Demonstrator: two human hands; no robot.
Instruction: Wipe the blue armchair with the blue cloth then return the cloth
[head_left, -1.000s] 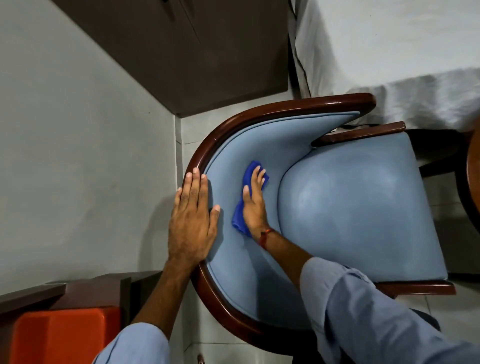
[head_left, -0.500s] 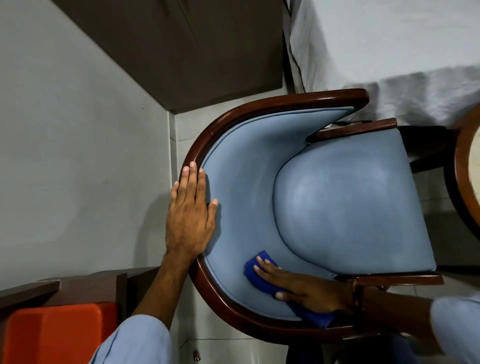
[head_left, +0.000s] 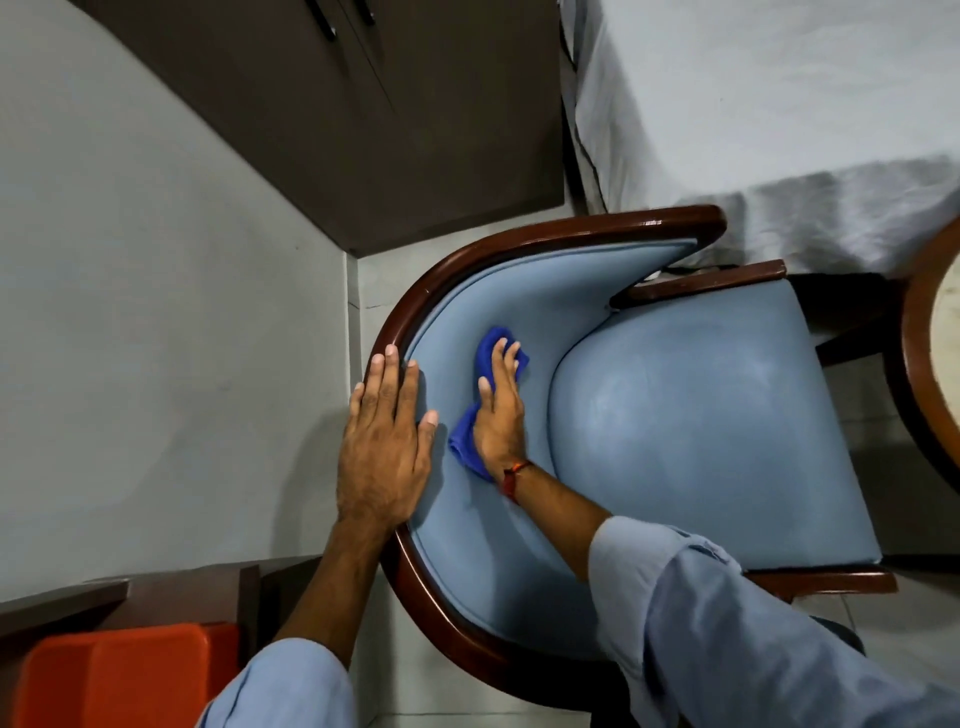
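Note:
I look straight down on the blue armchair (head_left: 685, 426), with its padded seat, curved blue backrest and dark wooden rim. My right hand (head_left: 500, 408) lies flat on the blue cloth (head_left: 467, 441), pressing it against the inner face of the backrest, left of the seat cushion. The cloth shows beyond the fingertips and beside the palm. My left hand (head_left: 385, 441) rests flat with fingers spread on the wooden rim of the backrest, holding nothing.
A dark brown cabinet (head_left: 363, 119) stands against the grey wall at the top. A bed with a white sheet (head_left: 769, 114) fills the top right. A round wooden table edge (head_left: 919, 364) is at the right. An orange bin (head_left: 119, 675) sits bottom left.
My right hand has swept the cloth from the near, lower curve of the backrest back up to its middle, where it was a second ago. The left hand stayed on the rim.

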